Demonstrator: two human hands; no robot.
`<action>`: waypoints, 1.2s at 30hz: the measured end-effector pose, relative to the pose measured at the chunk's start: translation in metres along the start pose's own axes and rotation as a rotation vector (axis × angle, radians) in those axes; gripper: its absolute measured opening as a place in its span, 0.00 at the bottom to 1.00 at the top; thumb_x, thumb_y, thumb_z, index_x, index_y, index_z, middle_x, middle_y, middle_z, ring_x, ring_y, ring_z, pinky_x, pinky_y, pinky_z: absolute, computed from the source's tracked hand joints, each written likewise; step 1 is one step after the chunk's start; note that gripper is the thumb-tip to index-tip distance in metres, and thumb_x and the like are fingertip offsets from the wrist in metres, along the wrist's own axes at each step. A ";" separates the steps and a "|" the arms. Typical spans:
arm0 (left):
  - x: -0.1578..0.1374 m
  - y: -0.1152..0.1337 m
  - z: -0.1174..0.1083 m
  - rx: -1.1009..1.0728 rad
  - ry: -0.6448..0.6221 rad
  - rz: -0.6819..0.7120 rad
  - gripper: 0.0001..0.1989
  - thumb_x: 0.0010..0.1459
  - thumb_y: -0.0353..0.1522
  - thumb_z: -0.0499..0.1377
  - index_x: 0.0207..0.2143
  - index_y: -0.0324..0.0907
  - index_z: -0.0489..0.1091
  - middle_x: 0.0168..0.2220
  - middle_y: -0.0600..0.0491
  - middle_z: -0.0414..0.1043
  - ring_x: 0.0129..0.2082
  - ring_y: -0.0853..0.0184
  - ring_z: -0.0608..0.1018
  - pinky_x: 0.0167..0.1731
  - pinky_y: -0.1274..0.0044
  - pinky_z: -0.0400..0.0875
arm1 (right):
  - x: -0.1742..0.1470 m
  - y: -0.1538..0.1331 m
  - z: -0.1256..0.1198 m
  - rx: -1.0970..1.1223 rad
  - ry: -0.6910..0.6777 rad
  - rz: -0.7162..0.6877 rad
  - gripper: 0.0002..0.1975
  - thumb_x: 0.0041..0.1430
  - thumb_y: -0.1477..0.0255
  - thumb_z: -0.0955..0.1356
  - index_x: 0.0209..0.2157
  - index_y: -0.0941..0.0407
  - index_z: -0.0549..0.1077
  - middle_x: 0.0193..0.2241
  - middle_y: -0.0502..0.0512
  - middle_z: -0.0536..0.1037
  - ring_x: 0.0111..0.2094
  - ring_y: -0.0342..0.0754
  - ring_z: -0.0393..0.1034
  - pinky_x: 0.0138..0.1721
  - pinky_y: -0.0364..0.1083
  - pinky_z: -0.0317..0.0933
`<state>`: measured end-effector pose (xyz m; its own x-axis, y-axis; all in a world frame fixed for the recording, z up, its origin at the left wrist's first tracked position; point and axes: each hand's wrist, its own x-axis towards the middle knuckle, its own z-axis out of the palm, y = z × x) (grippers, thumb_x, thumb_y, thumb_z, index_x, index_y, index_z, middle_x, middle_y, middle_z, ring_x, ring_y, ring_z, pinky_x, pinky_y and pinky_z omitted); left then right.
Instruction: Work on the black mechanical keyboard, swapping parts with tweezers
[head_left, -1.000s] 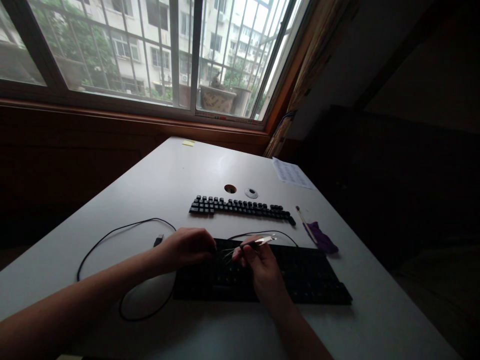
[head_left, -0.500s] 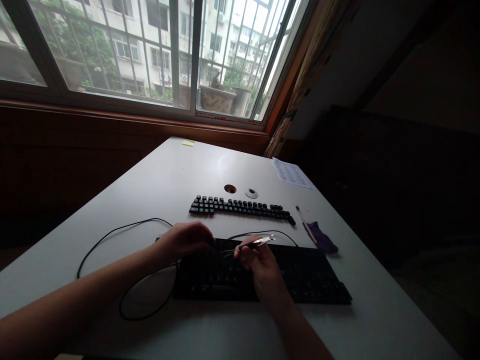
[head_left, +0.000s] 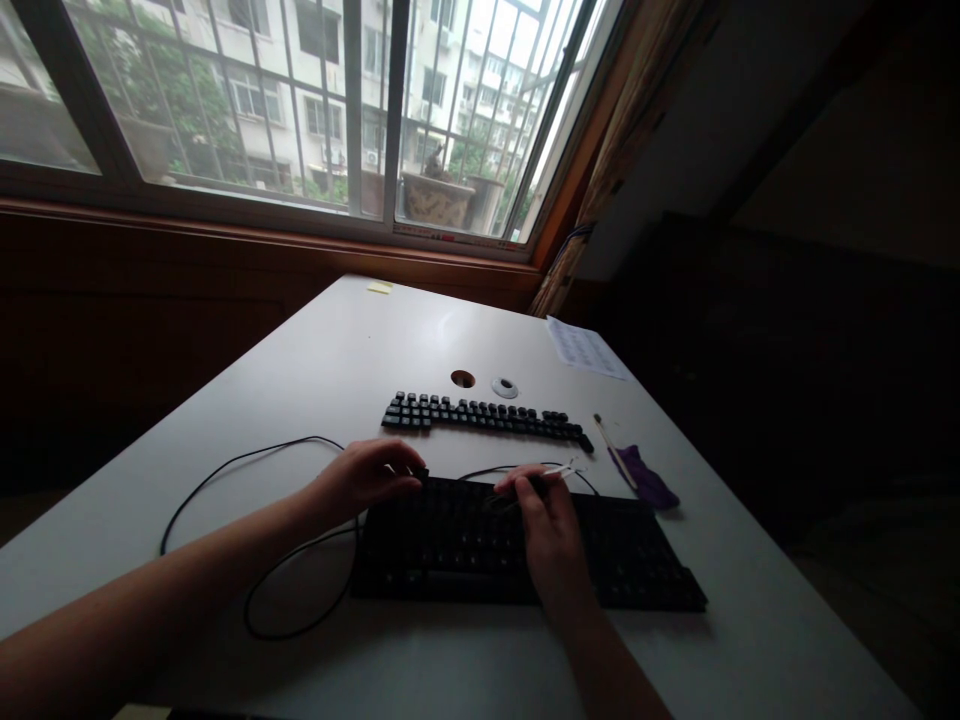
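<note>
A loop of black cord (head_left: 277, 639) is laid on the table (head_left: 420, 670), beside the left end of a black keyboard (head_left: 457, 540). The keyboard is placed under and between both hands. Over its middle, a thin tool with a shiny tip (head_left: 568, 468) is gripped by the right hand (head_left: 551, 510); whether the keys are touched by that hand cannot be told. Near the keyboard's far left corner, a small black key (head_left: 424, 474) is pinched between the thumb and finger of the left hand (head_left: 371, 475). Past the right hand, a brush (head_left: 619, 457) is laid across a purple cloth (head_left: 651, 482). Farther off, loose black keys (head_left: 487, 417) are set out in rows. Behind them, a white ring (head_left: 505, 387) is seen beside a round hole (head_left: 463, 380).
</note>
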<state>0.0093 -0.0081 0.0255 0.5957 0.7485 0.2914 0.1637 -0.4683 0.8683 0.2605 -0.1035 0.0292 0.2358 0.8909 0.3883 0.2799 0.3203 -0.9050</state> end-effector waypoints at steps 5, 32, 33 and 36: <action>-0.001 0.000 0.000 -0.010 0.026 0.019 0.11 0.57 0.36 0.66 0.38 0.37 0.75 0.33 0.50 0.76 0.31 0.68 0.77 0.32 0.79 0.74 | 0.010 0.000 -0.002 -0.077 -0.121 -0.044 0.05 0.69 0.69 0.63 0.41 0.51 0.69 0.32 0.48 0.72 0.34 0.45 0.68 0.39 0.45 0.61; 0.002 -0.012 0.001 0.002 0.110 0.028 0.11 0.57 0.36 0.66 0.38 0.38 0.73 0.34 0.50 0.79 0.32 0.67 0.80 0.33 0.78 0.75 | 0.057 0.006 0.048 -0.378 -0.511 -0.362 0.09 0.58 0.75 0.73 0.41 0.53 0.78 0.30 0.49 0.72 0.31 0.44 0.70 0.35 0.44 0.65; 0.002 -0.012 0.001 0.002 0.123 0.031 0.11 0.58 0.36 0.65 0.40 0.38 0.73 0.36 0.49 0.79 0.33 0.67 0.80 0.34 0.78 0.76 | 0.061 0.008 0.047 -0.399 -0.499 -0.355 0.09 0.58 0.74 0.72 0.41 0.53 0.78 0.30 0.49 0.73 0.31 0.44 0.71 0.36 0.44 0.66; 0.003 -0.013 -0.001 0.068 0.141 0.073 0.09 0.62 0.35 0.61 0.42 0.39 0.72 0.38 0.48 0.77 0.35 0.68 0.79 0.34 0.78 0.76 | 0.079 0.018 0.042 -0.520 -0.460 -0.301 0.07 0.59 0.73 0.72 0.40 0.54 0.79 0.32 0.51 0.75 0.31 0.44 0.72 0.39 0.45 0.67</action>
<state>0.0086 0.0009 0.0152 0.4920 0.7679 0.4101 0.1799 -0.5506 0.8151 0.2451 -0.0137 0.0365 -0.3007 0.8700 0.3907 0.7007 0.4794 -0.5283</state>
